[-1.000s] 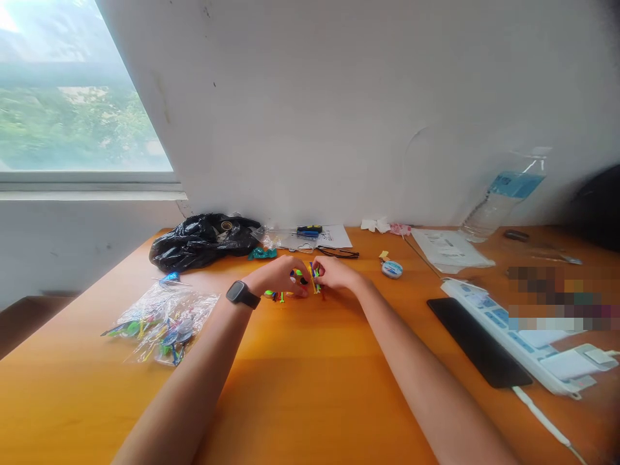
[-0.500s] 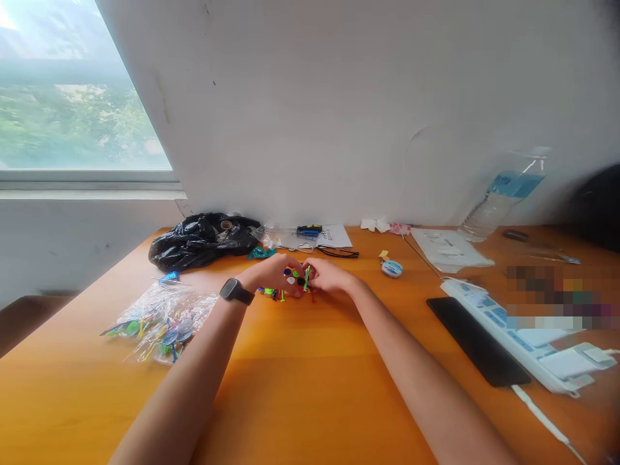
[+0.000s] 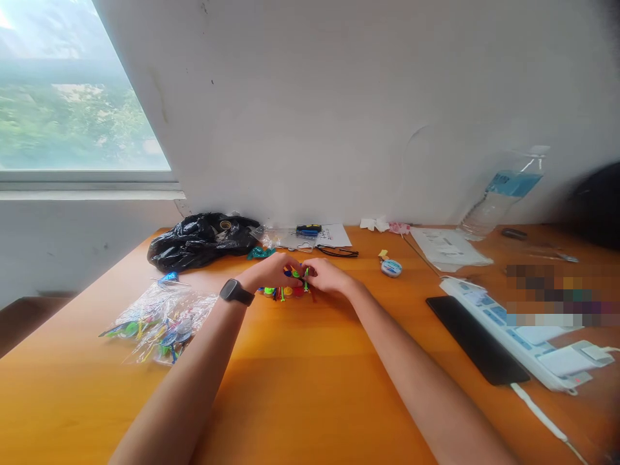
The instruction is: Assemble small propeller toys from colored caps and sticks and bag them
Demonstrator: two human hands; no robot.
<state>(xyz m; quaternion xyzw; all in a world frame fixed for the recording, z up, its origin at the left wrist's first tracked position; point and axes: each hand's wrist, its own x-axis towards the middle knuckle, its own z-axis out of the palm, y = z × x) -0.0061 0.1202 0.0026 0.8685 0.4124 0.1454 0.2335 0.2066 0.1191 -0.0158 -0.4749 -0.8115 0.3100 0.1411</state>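
1. The colourful pieces (image 3: 288, 292) are between the two hands, at the middle of the table (image 3: 290, 374).
2. The left hand (image 3: 268, 272) curves over them; I cannot tell if it grips firmly.
3. The right hand (image 3: 325, 275) pinches a green piece (image 3: 306, 281) by its fingertips.
4. They look like plastic: probably light, rather stiff, a little slippery. Thin parts might snap, so thicker middles seem the safer place to hold.

black bag (image 3: 201, 244) set beyond left grip (image 3: 271, 271), leftward | phone (image 3: 475, 339) laid right of right grip (image 3: 328, 274) | power strip (image 3: 489, 307) placed farther right, beside phone
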